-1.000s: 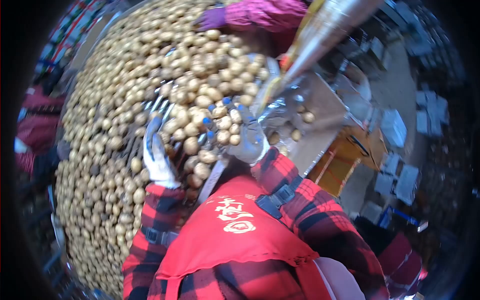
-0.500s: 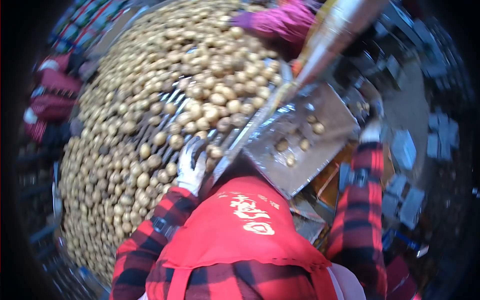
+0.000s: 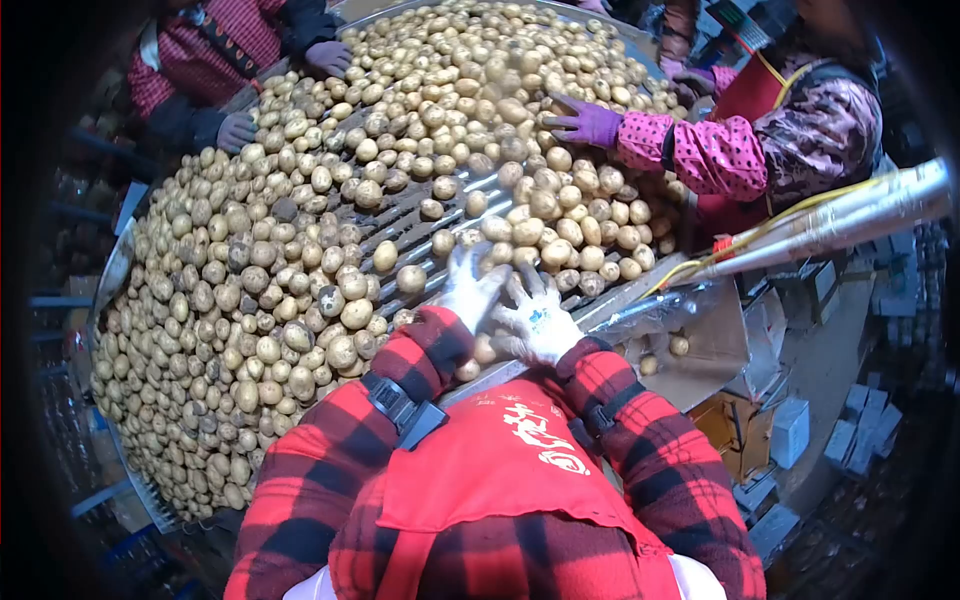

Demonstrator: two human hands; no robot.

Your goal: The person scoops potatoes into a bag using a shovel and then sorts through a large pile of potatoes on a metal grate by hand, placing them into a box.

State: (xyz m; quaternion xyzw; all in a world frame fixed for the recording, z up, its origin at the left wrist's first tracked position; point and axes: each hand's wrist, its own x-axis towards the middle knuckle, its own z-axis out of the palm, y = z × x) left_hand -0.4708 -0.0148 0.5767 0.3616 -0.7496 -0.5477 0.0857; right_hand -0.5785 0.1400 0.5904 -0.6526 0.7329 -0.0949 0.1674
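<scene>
A slatted metal table [image 3: 411, 236] carries a wide heap of potatoes [image 3: 290, 340]. My left hand [image 3: 470, 290], in a white glove with grey fingertips, reaches over the near edge among the potatoes, fingers stretched out. Close beside it, my right hand [image 3: 540, 322] lies over potatoes in a matching glove, its fingers spread. Below and between the two hands, a potato [image 3: 483, 349] shows near the table rim. What lies under my palms is hidden.
To the right, a lined cardboard box [image 3: 715, 335] holds potatoes below a wrapped pole [image 3: 860, 220]. A co-worker's purple-gloved hand [image 3: 585, 122] reaches in from the right. Another person's gloved hands [image 3: 328, 58] rest at the far left edge. Pale blocks [image 3: 862, 425] stand lower right.
My right hand has come from beyond the box at the right onto the potatoes beside my left hand. The view has turned, bringing co-workers on both sides further into sight.
</scene>
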